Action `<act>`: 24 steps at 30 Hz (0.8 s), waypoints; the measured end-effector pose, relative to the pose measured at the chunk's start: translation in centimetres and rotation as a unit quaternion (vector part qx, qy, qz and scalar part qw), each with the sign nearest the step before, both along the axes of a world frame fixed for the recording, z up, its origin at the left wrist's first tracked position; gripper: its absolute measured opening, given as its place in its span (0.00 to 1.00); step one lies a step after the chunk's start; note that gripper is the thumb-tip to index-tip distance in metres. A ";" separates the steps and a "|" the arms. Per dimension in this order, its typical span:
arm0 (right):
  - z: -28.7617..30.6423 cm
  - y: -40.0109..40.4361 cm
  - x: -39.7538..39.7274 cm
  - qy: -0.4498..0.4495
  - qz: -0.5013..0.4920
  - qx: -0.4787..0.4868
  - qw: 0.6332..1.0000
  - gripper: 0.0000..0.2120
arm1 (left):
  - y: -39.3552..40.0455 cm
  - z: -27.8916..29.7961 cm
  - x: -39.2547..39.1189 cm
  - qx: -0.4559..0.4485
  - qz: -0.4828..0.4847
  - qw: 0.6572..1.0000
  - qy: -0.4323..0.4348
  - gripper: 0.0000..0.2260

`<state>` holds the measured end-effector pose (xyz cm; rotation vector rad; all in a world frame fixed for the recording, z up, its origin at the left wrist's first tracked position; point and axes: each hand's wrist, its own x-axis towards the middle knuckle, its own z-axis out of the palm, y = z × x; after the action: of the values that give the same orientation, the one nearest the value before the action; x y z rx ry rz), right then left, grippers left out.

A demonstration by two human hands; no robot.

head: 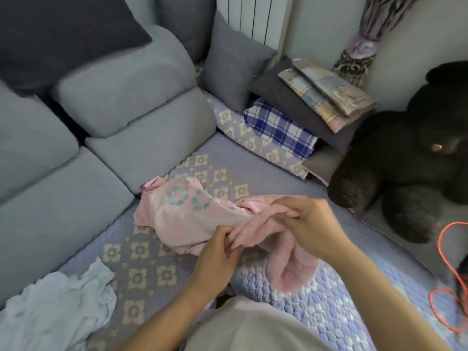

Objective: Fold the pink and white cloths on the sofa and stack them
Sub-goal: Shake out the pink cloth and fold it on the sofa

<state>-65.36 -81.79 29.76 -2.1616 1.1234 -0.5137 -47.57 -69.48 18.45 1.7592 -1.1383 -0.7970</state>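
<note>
A crumpled pink cloth [182, 214] with a teal flower print lies on the quilted sofa seat [329, 295] in the middle of the view. My left hand [217, 252] pinches a bunched edge of it near the middle. Just to the right, my right hand [309, 221] grips the same bunched edge, and part of the cloth hangs down below that hand. A white cloth [58, 307] lies rumpled at the lower left of the seat, apart from both hands.
Grey back cushions [131, 97] line the left and far side. A blue plaid cloth [278, 127] and a stack of folded checked fabric [326, 92] sit at the far right. A large dark plush bear [410, 158] and an orange cord [450, 282] are at the right.
</note>
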 end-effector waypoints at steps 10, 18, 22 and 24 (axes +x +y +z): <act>5.2 -0.6 1.1 -0.081 -0.022 -0.223 0.971 0.19 | -0.7 1.6 0.8 -0.182 0.002 0.960 -0.211 0.07; 6.6 0.2 2.2 -0.046 0.021 -0.194 0.980 0.11 | -1.9 3.7 1.8 -0.110 0.085 0.970 -0.199 0.11; 7.1 0.0 1.8 -0.020 0.068 -0.202 0.977 0.10 | -2.0 4.7 3.3 -0.116 0.041 0.973 -0.193 0.11; 7.3 0.1 1.7 -0.013 0.087 -0.198 0.976 0.13 | -1.9 4.9 3.3 -0.115 0.035 0.975 -0.189 0.14</act>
<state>-63.62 -81.67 37.03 -2.5571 0.8607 -0.7321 -44.30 -71.43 23.33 1.7852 -1.3478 -0.2769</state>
